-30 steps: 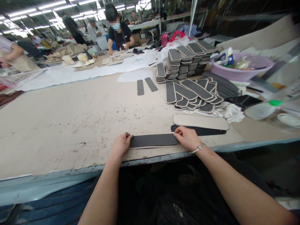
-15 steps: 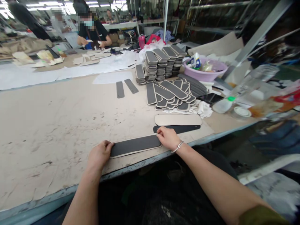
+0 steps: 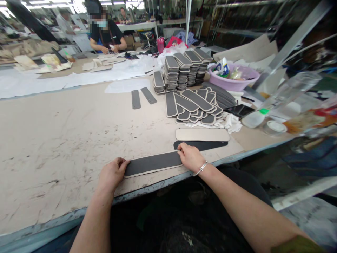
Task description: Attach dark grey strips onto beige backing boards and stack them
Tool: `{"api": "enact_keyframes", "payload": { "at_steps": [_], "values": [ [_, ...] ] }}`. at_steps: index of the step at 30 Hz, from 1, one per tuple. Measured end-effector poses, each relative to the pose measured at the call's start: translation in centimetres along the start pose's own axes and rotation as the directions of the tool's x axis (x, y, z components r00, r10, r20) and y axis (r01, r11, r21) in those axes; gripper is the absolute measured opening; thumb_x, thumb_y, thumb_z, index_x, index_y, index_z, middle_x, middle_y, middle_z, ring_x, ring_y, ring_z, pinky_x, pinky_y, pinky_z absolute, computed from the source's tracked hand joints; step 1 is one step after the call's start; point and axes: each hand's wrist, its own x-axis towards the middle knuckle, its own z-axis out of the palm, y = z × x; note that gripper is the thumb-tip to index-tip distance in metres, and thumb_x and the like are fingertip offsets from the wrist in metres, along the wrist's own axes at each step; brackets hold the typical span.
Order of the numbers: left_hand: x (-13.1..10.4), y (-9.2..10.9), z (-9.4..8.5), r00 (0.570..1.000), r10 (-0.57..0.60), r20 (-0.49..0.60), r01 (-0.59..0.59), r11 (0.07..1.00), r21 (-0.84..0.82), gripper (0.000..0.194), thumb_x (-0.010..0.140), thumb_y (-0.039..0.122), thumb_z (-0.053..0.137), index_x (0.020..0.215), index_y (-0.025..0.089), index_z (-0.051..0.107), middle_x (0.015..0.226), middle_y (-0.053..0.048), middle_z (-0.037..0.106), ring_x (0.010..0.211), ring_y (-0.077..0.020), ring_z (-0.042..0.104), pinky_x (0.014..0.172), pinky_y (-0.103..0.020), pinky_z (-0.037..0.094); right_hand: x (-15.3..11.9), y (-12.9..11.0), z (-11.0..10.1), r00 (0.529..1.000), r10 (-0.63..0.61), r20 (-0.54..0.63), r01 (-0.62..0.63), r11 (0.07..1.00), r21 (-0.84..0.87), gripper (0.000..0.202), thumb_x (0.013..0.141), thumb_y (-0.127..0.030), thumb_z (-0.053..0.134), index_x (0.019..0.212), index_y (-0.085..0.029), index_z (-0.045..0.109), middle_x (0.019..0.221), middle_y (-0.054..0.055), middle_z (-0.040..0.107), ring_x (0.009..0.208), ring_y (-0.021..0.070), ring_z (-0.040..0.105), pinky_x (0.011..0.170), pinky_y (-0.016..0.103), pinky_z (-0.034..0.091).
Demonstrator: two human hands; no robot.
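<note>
A long dark grey panel with a beige border [image 3: 154,163] lies near the front edge of the table. My left hand [image 3: 113,173] pinches its left end, and my right hand [image 3: 190,156], with a bangle at the wrist, grips its right end. Both hands have their fingers closed. Just beyond my right hand rests a black strip [image 3: 210,144], partly covered by the fingers. Behind that strip lies a plain beige panel [image 3: 202,134] with rounded corners.
Bordered panels form a loose heap [image 3: 195,105] and several tall stacks [image 3: 181,72]. Two small grey strips [image 3: 136,99] lie left of them. A purple basin [image 3: 234,82], a phone [image 3: 240,110] and a green-capped bottle [image 3: 254,118] stand right. Across the table is a masked person [image 3: 107,35].
The view has shifted slightly, moving the background. My hands keep the same hold on the panel's ends. Across the table, the person's hands have come closer together.
</note>
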Motion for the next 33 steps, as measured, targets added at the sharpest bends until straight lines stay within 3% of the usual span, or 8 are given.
{"api": "enact_keyframes", "payload": {
  "at_steps": [9, 16, 26, 33],
  "values": [
    [-0.3, -0.4, 0.2, 0.998, 0.041, -0.055, -0.049, 0.985, -0.163, 0.022, 0.078, 0.041, 0.052, 0.078, 0.02, 0.061, 0.069, -0.002, 0.064, 0.068, -0.0169, 0.058, 0.058, -0.025, 0.036, -0.2, -0.2, 0.2, 0.999, -0.028, -0.016, 0.027, 0.999, -0.04, 0.009, 0.084, -0.021, 0.047, 0.09, -0.018, 0.053, 0.082, 0.003, 0.065, 0.076, 0.0165, 0.06, 0.067, 0.025, 0.038],
    [-0.5, -0.5, 0.1, 0.996, -0.031, -0.087, 0.004, 0.956, -0.294, 0.032, 0.071, 0.041, 0.061, 0.091, 0.02, 0.049, 0.062, 0.003, 0.058, 0.058, -0.0143, 0.057, 0.053, -0.024, 0.035, -0.2, 0.0, 0.4, 0.999, -0.039, -0.023, 0.038, 0.998, -0.04, 0.009, 0.084, -0.022, 0.048, 0.09, -0.019, 0.053, 0.083, 0.003, 0.065, 0.075, 0.0168, 0.06, 0.066, 0.026, 0.039],
    [-1.0, -1.0, 0.0, 1.0, -0.001, 0.028, 0.013, 0.901, -0.434, 0.036, 0.068, 0.031, 0.064, 0.097, 0.019, 0.047, 0.067, 0.004, 0.058, 0.057, -0.0117, 0.056, 0.052, -0.022, 0.039, -0.2, -0.3, 0.1, 0.999, -0.032, 0.006, 0.032, 0.999, -0.04, 0.01, 0.084, -0.021, 0.047, 0.091, -0.018, 0.053, 0.084, 0.004, 0.064, 0.076, 0.0174, 0.06, 0.067, 0.027, 0.039],
    [-0.7, -1.1, 0.0, 1.0, -0.01, 0.026, 0.02, 0.899, -0.438, 0.036, 0.067, 0.033, 0.065, 0.097, 0.019, 0.05, 0.07, 0.002, 0.059, 0.059, -0.0117, 0.056, 0.052, -0.022, 0.039, 0.0, -0.2, 0.3, 0.999, -0.027, 0.019, 0.028, 0.998, -0.047, 0.015, 0.084, -0.02, 0.045, 0.096, -0.018, 0.054, 0.089, 0.006, 0.064, 0.081, 0.0189, 0.06, 0.07, 0.029, 0.04]
  ]
}}
